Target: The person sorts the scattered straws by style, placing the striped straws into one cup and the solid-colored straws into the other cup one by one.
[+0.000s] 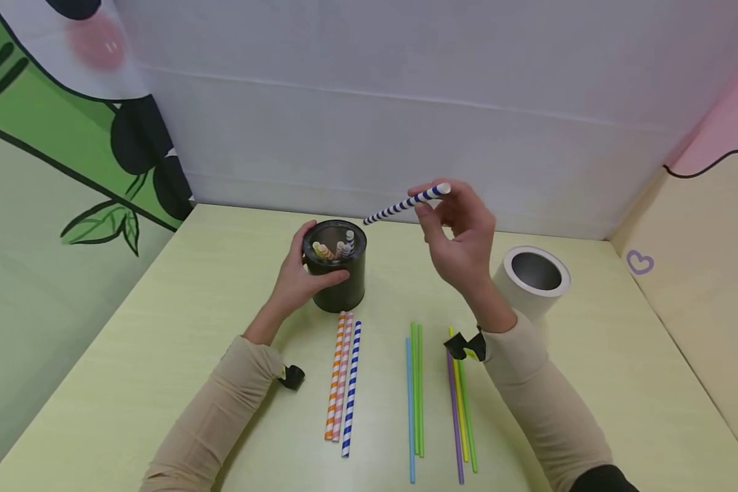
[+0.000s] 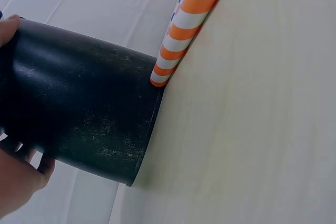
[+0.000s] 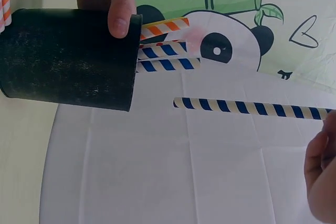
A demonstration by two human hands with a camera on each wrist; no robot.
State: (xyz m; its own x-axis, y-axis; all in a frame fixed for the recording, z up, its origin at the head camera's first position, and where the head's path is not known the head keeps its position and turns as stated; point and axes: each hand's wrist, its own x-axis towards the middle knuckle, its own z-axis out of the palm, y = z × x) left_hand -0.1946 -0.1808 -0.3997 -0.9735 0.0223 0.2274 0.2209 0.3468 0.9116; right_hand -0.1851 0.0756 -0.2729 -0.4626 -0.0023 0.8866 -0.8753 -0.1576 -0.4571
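Observation:
My left hand [image 1: 307, 270] grips a black cylindrical cup [image 1: 344, 290] near its rim, thumb across the front. Several striped paper straws [image 3: 168, 51] stand inside it, their orange and blue ends poking out of the mouth. To the right of the cup and a little higher, my right hand [image 1: 461, 236] pinches a blue-and-white striped straw [image 1: 400, 207] near one end. That straw slants, its far end close to the cup's rim but apart from it. Below the cup lie orange [image 1: 332, 383], pink [image 1: 343, 383] and blue [image 1: 351, 389] striped straws, side by side on the table.
A white cup [image 1: 525, 290] stands at the right, behind my right forearm. Plain straws lie nearer me: a light blue one [image 1: 410, 410], green ones [image 1: 417, 389], a purple one [image 1: 455, 417] and a yellow one [image 1: 461, 410]. A pale wall cloth [image 1: 406, 137] closes the table's back edge.

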